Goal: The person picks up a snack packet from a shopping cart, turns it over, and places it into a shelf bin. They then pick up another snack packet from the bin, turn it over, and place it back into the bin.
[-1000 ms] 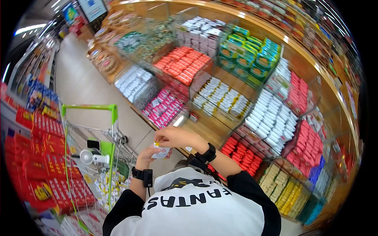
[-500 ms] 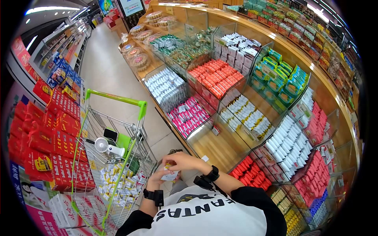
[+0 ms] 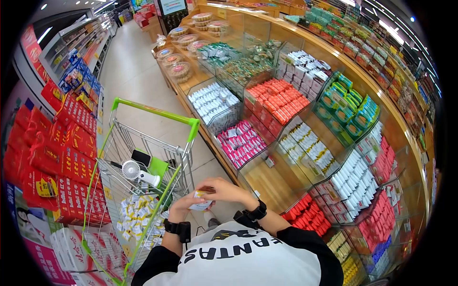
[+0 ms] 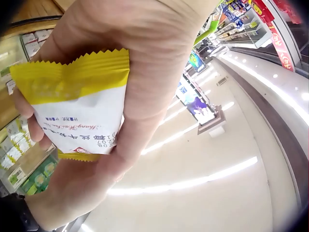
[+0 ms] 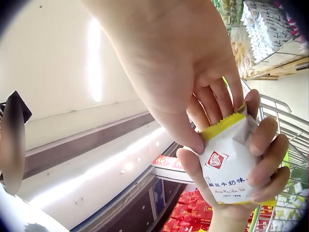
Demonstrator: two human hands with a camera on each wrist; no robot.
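Observation:
A small white snack packet (image 3: 202, 205) with yellow zigzag ends is between both hands, in front of the person's shirt. The left hand (image 3: 181, 206) holds its body; in the right wrist view, left fingers (image 5: 271, 162) curl round the packet's side. At the top yellow edge, the right hand (image 3: 223, 189) pinches the packet with thumb and finger, its other fingers bent behind. In the left wrist view the packet (image 4: 82, 113) shows its printed white face and both yellow ends, without a visible tear.
A green-handled shopping cart (image 3: 157, 113) stands at the left, with a white fan (image 3: 131, 170), a phone (image 3: 141, 157) and a pile of yellow-white packets (image 3: 137, 215). Clear bins of wrapped snacks (image 3: 276, 97) fill the wooden display at the right. Red boxes (image 3: 78, 198) are stacked beyond the cart.
The head view has swung, so the cart and bins sit farther right in it. Both hands stay together on the packet throughout, with the right fingers at its top edge.

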